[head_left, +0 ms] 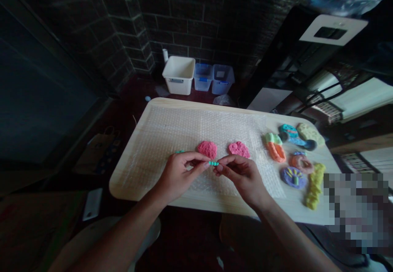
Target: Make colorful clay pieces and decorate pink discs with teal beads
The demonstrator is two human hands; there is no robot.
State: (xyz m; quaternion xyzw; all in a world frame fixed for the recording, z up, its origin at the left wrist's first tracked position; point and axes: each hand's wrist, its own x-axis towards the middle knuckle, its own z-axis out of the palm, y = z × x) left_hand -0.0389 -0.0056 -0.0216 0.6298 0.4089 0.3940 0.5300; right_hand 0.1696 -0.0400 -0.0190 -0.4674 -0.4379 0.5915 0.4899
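Observation:
A short row of small turquoise beads [214, 163] is stretched between my two hands above the bubble wrap. My left hand [183, 172] pinches its left end between thumb and fingertips. At the right end, my right hand [241, 173] pinches it the same way. Just beyond my fingers lie two pink, lumpy clay pieces: one pink lump [207, 149] behind my left fingertips and another pink lump [238, 149] behind my right hand. A bit of turquoise material [179, 151] shows past my left hand, mostly hidden by it.
Bubble wrap [172, 129] covers much of the wooden table [123, 184]. Several coloured clay shapes stand at the right, among them a yellow wavy strip [315, 186], a purple disc [294, 177] and a blue dumbbell shape [297, 140]. On the floor behind are a white bin [179, 75] and blue containers [203, 77].

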